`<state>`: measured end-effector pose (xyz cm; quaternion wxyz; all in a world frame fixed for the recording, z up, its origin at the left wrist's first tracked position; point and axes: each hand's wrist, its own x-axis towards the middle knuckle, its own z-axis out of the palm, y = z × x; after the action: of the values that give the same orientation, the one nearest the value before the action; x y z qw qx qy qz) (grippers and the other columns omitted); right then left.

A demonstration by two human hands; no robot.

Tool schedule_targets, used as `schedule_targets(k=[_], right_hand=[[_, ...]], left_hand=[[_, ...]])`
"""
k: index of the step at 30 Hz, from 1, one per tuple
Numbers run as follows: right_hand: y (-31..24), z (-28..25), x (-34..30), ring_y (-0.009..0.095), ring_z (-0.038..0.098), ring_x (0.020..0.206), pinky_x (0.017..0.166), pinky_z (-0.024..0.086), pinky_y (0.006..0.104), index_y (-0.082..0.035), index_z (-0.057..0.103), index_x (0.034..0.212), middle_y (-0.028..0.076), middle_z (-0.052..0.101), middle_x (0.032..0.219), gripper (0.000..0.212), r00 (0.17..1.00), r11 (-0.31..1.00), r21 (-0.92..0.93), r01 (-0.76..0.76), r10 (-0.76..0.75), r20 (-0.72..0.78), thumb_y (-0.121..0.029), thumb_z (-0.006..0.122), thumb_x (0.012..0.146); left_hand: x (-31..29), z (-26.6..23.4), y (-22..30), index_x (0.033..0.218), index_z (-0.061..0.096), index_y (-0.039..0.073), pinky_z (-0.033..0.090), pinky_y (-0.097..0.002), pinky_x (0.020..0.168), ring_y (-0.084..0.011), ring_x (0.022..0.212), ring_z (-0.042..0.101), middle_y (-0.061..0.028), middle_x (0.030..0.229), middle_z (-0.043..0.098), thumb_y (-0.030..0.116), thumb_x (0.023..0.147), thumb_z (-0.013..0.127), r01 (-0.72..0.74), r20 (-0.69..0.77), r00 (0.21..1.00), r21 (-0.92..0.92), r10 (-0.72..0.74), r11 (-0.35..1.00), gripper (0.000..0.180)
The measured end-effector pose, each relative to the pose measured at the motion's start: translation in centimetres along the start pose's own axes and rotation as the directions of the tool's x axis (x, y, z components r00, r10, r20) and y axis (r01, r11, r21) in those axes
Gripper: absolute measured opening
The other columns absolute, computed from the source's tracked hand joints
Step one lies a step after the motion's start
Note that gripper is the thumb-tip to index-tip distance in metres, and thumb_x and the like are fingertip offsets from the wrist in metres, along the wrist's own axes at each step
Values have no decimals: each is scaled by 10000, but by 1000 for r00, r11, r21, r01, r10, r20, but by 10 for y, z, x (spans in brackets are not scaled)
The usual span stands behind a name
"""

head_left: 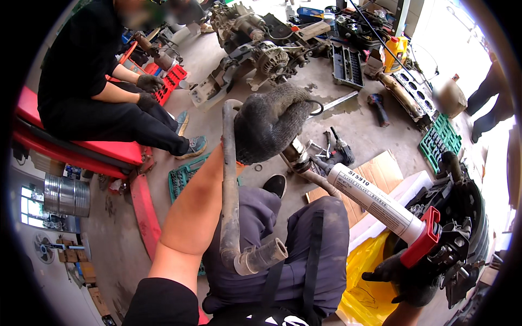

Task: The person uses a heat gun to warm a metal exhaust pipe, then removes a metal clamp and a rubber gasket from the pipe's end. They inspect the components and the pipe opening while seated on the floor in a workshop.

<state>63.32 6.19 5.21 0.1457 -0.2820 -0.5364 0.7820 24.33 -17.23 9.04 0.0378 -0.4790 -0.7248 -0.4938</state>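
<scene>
Gripping one bent grey pipe (230, 190), which hangs left of its wrist, the gloved left hand (269, 124) is well apart from the gloved right hand (416, 280), which holds one red cartridge gun (431, 231), grip partly hidden. One white tube (375, 202) slants between them. Outward lie two green tool cases, left (177, 183) and right (443, 140); one seated co-worker (81, 70) is far left.

Mechanical repair workshop, identified by a partly dismantled engine (270, 58), an open green tool case (441, 142), a gun-shaped power tool (378, 110) and a yellow jug (397, 53) spread across a stained grey floor (111, 244).
</scene>
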Motion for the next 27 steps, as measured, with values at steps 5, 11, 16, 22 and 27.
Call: schedule_targets(k=[5,11,16,22,27], right_hand=[[2,-5,-2,361,671,729,728,571,552,2,580,1156,157,643,853,402,1000,1000,-10,-22,22,-5,-287,659,888],[3,-9,-7,359,668,724,720,568,552,-6,579,1159,152,639,847,406,999,999,-10,-46,45,-25,-297,661,887],[8,-5,-7,358,665,720,713,565,552,-13,578,1161,148,636,843,409,998,998,-10,-59,58,-34,-305,662,887],[9,-5,-6,356,662,715,705,562,552,-21,577,1164,143,632,838,413,996,997,-16,-76,75,-45,-315,663,887],[10,-12,-7,355,659,711,698,559,553,-28,576,1166,139,629,833,416,995,996,-21,-86,85,-56,-324,665,886]], left_hand=[[0,-9,9,1106,689,-1,539,-293,675,-137,730,682,-101,978,678,91,988,593,72,70,995,39,-74,997,178],[2,-8,-1,1102,686,-11,538,-293,669,-139,723,675,-113,986,676,100,986,600,-20,58,998,97,14,995,182],[3,-5,-7,1082,691,-20,539,-331,687,-204,755,681,-149,958,680,91,960,623,-27,29,999,112,23,993,179],[4,-4,-11,1058,698,-33,531,-363,642,-237,714,674,-174,854,679,66,942,629,-131,-13,991,148,134,980,166],[2,-9,2,1084,691,-16,540,-302,717,-179,774,682,-130,992,681,86,966,620,131,87,987,28,-133,991,172]])
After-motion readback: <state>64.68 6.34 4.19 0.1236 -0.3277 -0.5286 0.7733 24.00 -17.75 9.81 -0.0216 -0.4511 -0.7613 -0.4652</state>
